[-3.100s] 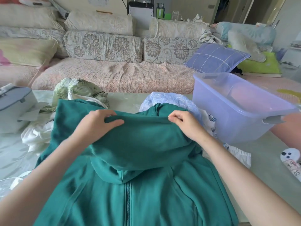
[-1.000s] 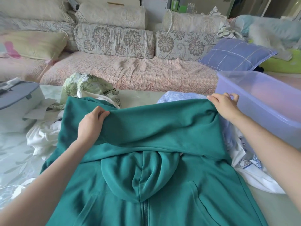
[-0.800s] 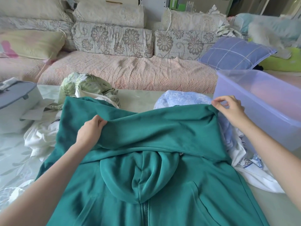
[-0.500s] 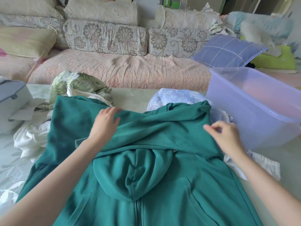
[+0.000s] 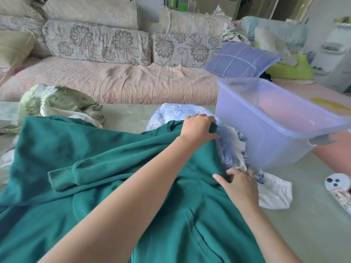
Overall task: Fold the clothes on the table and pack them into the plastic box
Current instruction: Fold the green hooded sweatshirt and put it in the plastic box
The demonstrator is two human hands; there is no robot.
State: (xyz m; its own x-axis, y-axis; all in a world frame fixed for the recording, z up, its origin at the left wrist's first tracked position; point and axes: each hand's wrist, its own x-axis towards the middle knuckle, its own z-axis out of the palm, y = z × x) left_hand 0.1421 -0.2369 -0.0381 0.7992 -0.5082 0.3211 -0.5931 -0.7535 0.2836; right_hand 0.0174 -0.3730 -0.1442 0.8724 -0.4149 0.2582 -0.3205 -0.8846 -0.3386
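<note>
The teal hoodie (image 5: 106,149) lies spread front-up over the near half of the desk (image 5: 313,221), filling the view from 6 to 9 o'clock. The left hand (image 5: 198,128) reaches across it to its far right corner, at about 1 o'clock, where the fingers (image 5: 206,118) curl over the edge and hold a bunch of the fabric. The right hand (image 5: 240,185) sits at 3 o'clock of the hoodie, on its right edge: the thumb (image 5: 218,177) lies on top of a fold and the fingers tuck in around it, pinching the cloth narrowly. The hoodie is thick, matte knit. One sleeve (image 5: 117,164) is laid across the chest toward 9 o'clock and ends in a ribbed cuff (image 5: 60,179). Creases run out from the left hand's grip. The box (image 5: 266,147), at 2 o'clock, is clear lilac plastic, smooth and rectangular with rounded corners and a thick rim. It stands just beside the hands. Between it and the hoodie lies a crumpled pale blue cloth (image 5: 171,112), partly under the hoodie, and a thin white cloth (image 5: 273,194) spreads at 3 o'clock, touching the right hand. A bundled leaf-print cloth (image 5: 57,99) sits at 10 o'clock. Past the desk, at 12 o'clock, is a sofa (image 5: 133,82) with a pink quilted cover, and a blue checked pillow (image 5: 241,59) lies on it.
</note>
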